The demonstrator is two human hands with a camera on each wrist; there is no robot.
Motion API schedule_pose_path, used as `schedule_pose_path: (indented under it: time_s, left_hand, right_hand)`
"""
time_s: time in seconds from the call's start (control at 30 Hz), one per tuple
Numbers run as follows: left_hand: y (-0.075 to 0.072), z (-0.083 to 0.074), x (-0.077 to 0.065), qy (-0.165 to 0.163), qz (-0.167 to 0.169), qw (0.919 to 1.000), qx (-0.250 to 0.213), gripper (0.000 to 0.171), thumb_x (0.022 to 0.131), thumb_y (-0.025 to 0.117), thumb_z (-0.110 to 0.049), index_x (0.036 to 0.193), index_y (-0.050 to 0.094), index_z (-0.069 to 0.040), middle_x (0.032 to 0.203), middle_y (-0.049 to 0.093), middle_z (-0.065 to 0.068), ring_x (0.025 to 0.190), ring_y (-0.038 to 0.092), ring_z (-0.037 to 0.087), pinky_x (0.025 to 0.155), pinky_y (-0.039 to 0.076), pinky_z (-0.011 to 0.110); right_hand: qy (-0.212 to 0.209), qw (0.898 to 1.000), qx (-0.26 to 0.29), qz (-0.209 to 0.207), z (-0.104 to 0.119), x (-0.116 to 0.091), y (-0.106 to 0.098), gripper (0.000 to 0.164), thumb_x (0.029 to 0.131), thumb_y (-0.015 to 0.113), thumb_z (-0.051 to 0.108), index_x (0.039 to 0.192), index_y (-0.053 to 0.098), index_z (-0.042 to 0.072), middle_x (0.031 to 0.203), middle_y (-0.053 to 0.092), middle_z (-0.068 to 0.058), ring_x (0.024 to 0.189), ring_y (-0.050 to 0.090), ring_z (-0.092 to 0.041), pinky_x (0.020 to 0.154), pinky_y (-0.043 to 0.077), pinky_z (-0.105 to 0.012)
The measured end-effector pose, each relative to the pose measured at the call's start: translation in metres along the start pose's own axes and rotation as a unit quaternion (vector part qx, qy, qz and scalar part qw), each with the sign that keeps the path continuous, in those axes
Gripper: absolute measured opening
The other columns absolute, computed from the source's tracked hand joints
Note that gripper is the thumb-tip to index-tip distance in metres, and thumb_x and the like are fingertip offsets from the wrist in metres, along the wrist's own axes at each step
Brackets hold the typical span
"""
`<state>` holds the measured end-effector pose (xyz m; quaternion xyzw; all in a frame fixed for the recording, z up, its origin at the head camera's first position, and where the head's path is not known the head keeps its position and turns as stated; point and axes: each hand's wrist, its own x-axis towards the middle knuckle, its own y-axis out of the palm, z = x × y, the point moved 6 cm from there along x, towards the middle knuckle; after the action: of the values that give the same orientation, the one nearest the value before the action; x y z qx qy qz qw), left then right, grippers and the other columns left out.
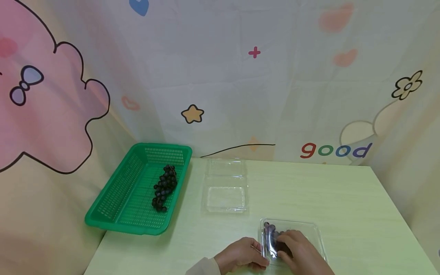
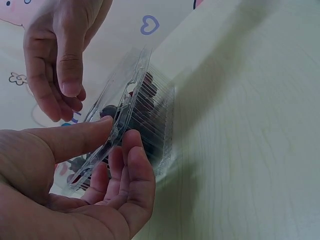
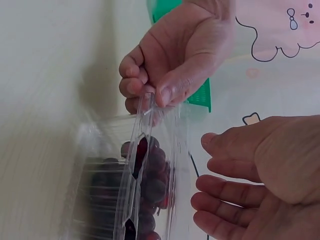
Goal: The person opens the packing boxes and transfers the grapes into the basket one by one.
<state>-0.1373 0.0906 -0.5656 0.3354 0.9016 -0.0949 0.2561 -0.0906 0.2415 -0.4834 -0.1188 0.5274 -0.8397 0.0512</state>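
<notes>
A transparent plastic clamshell box (image 1: 315, 232) with dark grapes (image 3: 154, 187) inside stands at the table's front, its lid lying over the grapes. My left hand (image 1: 240, 254) pinches the box's rim at its left side, thumb above and fingers curled beneath, as the left wrist view shows. Over the lid, my right hand (image 1: 304, 254) has its fingers extended and loosely spread. In the right wrist view, the right hand (image 3: 255, 182) is beside the lid with nothing between its fingers. It hides part of the grapes in the head view.
A green plastic basket (image 1: 118, 226) stands at the left of the table, with a bunch of dark grapes (image 1: 166, 187) along its right side. Behind the box lies another transparent container (image 1: 226, 198), opened flat. A printed curtain (image 1: 220, 84) hangs along the table's back edge.
</notes>
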Motion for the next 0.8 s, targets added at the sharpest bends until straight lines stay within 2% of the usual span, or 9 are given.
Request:
schedule_pose_path:
  time_s: [0.13, 0.37, 0.6, 0.8]
  left_hand:
    - [0.000, 0.000, 0.000, 0.002, -0.002, 1.0000, -0.003, 0.022, 0.086, 0.079, 0.004, 0.089, 0.061, -0.007, 0.074, 0.070, 0.005, 0.064, 0.065, 0.010, 0.064, 0.058, 0.023]
    - [-0.001, 0.001, 0.000, 0.006, -0.004, 0.9999, -0.012, 0.021, 0.085, 0.079, 0.004, 0.088, 0.061, -0.007, 0.073, 0.069, 0.004, 0.063, 0.064, 0.009, 0.063, 0.058, 0.023]
    - [0.001, 0.002, 0.000, 0.012, 0.017, 0.9995, -0.024, 0.016, 0.087, 0.077, 0.004, 0.087, 0.064, -0.006, 0.075, 0.071, 0.004, 0.064, 0.065, 0.009, 0.064, 0.058, 0.023]
    - [0.000, 0.003, 0.001, 0.021, 0.022, 0.9987, -0.041, 0.014, 0.088, 0.074, 0.005, 0.090, 0.064, -0.004, 0.078, 0.072, 0.007, 0.067, 0.068, 0.011, 0.067, 0.059, 0.025]
  right_hand:
    - [-0.017, 1.000, -0.013, -0.010, 0.004, 0.001, 0.003, 0.027, 0.082, 0.087, 0.012, 0.105, 0.073, 0.010, 0.109, 0.066, 0.001, 0.101, 0.063, -0.023, 0.087, 0.056, -0.044]
    - [-0.110, 0.990, -0.044, -0.080, 0.012, -0.001, 0.006, 0.031, 0.074, 0.090, 0.009, 0.099, 0.073, 0.010, 0.105, 0.065, 0.001, 0.095, 0.062, -0.021, 0.080, 0.057, -0.040]
    - [-0.170, 0.979, -0.048, -0.097, 0.015, -0.002, 0.013, 0.037, 0.069, 0.093, 0.009, 0.099, 0.072, 0.007, 0.102, 0.065, -0.003, 0.092, 0.062, -0.021, 0.075, 0.057, -0.037]
    - [-0.201, 0.973, -0.060, -0.099, 0.018, -0.001, 0.015, 0.040, 0.067, 0.094, 0.009, 0.101, 0.073, 0.006, 0.101, 0.063, -0.003, 0.092, 0.060, -0.021, 0.073, 0.056, -0.036]
